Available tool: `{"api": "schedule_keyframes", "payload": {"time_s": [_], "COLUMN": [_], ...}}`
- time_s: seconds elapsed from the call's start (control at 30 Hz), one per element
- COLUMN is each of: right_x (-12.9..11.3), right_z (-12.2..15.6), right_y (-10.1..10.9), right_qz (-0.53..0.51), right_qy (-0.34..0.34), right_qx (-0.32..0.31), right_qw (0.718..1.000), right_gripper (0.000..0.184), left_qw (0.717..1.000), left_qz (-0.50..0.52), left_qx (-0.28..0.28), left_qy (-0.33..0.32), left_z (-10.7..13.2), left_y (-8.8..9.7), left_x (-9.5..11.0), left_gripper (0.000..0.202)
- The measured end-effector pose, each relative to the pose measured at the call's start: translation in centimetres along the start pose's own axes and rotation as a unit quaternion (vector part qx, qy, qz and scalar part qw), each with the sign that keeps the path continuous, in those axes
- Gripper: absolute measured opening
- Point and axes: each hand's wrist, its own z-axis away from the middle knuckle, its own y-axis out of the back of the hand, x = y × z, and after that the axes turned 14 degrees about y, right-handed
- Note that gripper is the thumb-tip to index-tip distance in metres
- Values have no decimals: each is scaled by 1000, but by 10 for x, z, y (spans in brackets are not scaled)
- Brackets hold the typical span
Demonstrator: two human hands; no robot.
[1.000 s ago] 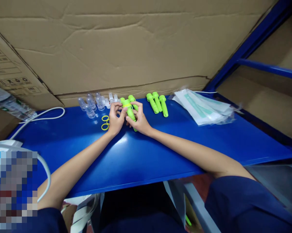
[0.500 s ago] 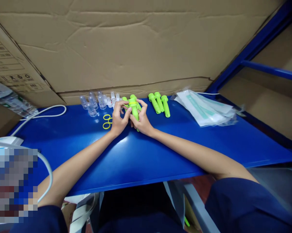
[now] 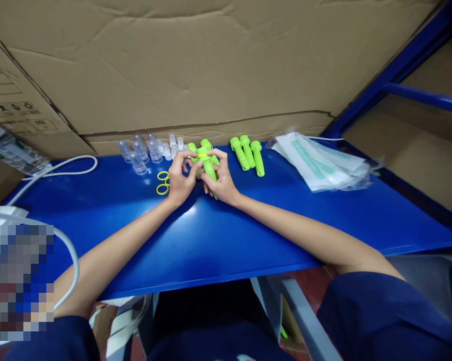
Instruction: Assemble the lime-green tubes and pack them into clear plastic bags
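Note:
Both hands meet at the far middle of the blue table (image 3: 218, 235). My right hand (image 3: 220, 181) grips a bright green plastic tube (image 3: 209, 168) tilted up off the surface. My left hand (image 3: 180, 178) pinches a yellow ring (image 3: 203, 156) sitting around the tube's upper end. Two more green tubes (image 3: 195, 149) lie just behind the held one. Two loose yellow rings (image 3: 163, 182) lie on the table left of my left hand.
Three green tubes (image 3: 248, 153) lie side by side to the right. Several clear caps (image 3: 146, 150) stand at the back left. A stack of clear sealed pouches (image 3: 319, 160) sits at the right. A white cable (image 3: 56, 173) and cardboard wall (image 3: 195, 70) bound the back.
The hands and held tube stay together with small finger shifts; the yellow ring sits on the tube's top. The view drifted slightly.

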Motion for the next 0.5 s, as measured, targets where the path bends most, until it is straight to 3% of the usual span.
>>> {"api": "schedule_keyframes", "payload": {"time_s": [0.23, 0.5], "right_x": [-1, -1], "right_z": [-2, 0], "right_y": [2, 1], "right_qz": [-62, -29], "right_qy": [-8, 1], "right_qx": [-22, -50], "right_qw": [998, 998], "right_gripper": [49, 36], "left_qw": [1000, 1000], "left_qz": [-25, -19], "left_qx": [0, -10], "left_qy": [-10, -20], "left_z": [-1, -1], "left_y": [2, 2], "left_x": [-2, 0], "left_gripper": [26, 23]}}
